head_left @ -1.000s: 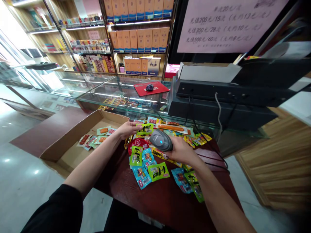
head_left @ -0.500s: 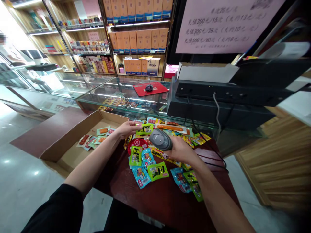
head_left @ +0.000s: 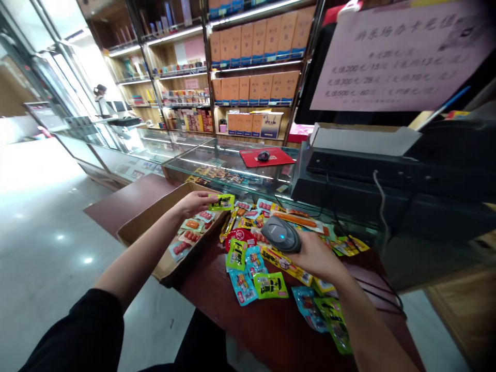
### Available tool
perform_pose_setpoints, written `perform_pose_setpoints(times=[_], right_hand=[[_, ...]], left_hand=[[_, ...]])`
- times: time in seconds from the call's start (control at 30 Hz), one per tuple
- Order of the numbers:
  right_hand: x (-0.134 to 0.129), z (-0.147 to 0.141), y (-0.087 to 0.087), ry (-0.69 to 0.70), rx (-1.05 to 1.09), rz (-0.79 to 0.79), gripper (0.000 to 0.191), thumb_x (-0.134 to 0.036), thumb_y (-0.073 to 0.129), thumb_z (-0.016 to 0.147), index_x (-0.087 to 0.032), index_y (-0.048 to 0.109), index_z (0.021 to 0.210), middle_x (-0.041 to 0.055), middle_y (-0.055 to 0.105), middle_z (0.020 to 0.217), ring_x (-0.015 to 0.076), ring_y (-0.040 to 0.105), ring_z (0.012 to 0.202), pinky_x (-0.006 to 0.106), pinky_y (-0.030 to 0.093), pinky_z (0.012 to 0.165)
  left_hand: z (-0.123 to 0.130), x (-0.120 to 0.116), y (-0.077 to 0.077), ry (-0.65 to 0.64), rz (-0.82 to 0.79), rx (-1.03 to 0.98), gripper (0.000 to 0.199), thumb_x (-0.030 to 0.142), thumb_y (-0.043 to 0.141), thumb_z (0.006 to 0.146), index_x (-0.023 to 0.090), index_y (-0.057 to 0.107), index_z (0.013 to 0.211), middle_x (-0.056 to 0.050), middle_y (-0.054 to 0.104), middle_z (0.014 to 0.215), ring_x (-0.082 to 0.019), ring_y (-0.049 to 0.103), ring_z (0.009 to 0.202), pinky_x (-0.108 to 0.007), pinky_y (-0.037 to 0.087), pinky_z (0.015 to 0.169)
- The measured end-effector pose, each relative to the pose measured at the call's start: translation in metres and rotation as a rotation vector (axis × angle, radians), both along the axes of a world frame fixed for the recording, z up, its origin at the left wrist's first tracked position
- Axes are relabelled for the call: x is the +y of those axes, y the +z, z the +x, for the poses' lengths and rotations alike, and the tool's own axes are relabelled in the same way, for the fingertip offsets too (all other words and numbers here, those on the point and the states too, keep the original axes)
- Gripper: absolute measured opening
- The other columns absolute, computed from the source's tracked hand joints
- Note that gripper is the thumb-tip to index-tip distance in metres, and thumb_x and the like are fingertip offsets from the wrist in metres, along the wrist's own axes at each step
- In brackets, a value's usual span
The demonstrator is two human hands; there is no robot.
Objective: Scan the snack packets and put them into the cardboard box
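Packet (head_left: 223,202) was pinched by one end in my left hand (head_left: 195,203) | right hand (head_left: 316,253), to its right, was wrapped round scanner (head_left: 281,234) | I judged the packet light, pliable, slick, best held by its flat edge.

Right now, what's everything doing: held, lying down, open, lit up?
Left hand, pinching green packet
Green packet, held
Right hand, gripping scanner
Scanner, held, blue light lit
Cardboard box, open, packets inside
Orange sausage packet, lying down
Mouse, resting on red mat
Shelf lights, on
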State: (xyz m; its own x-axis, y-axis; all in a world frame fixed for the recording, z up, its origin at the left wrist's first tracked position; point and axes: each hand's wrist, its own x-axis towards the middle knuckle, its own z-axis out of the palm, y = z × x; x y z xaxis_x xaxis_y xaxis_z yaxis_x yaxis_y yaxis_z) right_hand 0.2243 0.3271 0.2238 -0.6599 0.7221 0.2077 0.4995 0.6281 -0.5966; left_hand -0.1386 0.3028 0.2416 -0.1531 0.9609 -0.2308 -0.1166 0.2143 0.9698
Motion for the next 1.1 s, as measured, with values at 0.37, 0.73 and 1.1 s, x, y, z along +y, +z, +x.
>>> perform_pose_setpoints(times=[0.37, 0.73, 1.1], right_hand=[[-0.003, 0.006, 0.012, 0.019, 0.051, -0.008, 0.036, -0.027, 0.066, 0.070, -0.019, 0.068, 0.105, 0.0052, 0.073, 0.095, 0.0264, 0.067, 0.088, 0.032, 0.051, 0.073], [0.015, 0.055, 0.022, -0.132, 0.031, -0.001, 0.034, -0.027, 0.069, 0.068, -0.019, 0.070, 0.101, 0.0042, 0.074, 0.093, 0.0276, 0.068, 0.087, 0.031, 0.053, 0.073], [0.023, 0.098, 0.025, -0.258, 0.078, -0.060, 0.034, -0.035, 0.071, 0.069, -0.019, 0.070, 0.100, 0.0041, 0.074, 0.097, 0.0279, 0.068, 0.091, 0.034, 0.055, 0.076]], left_hand=[[-0.023, -0.033, 0.019, 0.132, -0.001, 0.024, 0.039, 0.032, 0.084, 0.062, 0.009, 0.070, 0.091, -0.017, 0.069, 0.106, -0.023, 0.070, 0.088, -0.030, 0.058, 0.076], [0.098, 0.052, -0.023, -0.235, -0.048, 0.073, 0.043, 0.038, 0.086, 0.056, 0.010, 0.073, 0.085, -0.013, 0.073, 0.088, -0.019, 0.069, 0.079, -0.028, 0.056, 0.072], [0.189, 0.107, -0.052, -0.399, 0.309, 0.788, 0.026, 0.032, 0.075, 0.066, 0.019, 0.076, 0.090, -0.006, 0.073, 0.088, -0.022, 0.066, 0.082, -0.029, 0.049, 0.074]])
